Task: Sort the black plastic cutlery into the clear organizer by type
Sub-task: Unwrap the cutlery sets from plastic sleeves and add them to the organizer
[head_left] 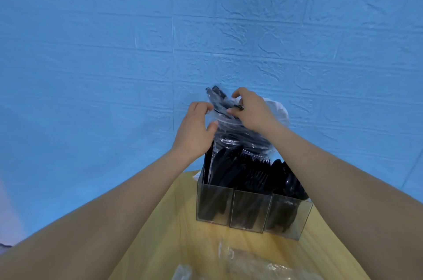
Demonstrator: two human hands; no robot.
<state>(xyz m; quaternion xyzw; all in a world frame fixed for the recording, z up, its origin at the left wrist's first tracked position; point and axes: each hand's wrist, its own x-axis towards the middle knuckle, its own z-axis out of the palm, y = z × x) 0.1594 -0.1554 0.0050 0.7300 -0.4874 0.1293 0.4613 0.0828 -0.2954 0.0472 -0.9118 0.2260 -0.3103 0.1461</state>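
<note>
A clear organizer (249, 211) with three front compartments stands on the wooden table. Black knives (223, 165) fill the left one, forks (255, 173) the middle, spoons (289, 179) the right. Above it both hands hold up a clear plastic bag (231, 128) full of black cutlery. My left hand (196, 130) grips the bag's left edge near its mouth. My right hand (251, 111) pinches black cutlery pieces (235, 108) at the top of the bag. More handles (217, 92) stick out of the bag's top.
The light wooden table (178, 222) runs toward me. Crumpled clear plastic wrappers (247, 263) lie on it at the near edge. A blue textured wall (206, 27) stands close behind the organizer. Something white (277, 108) shows behind my right hand.
</note>
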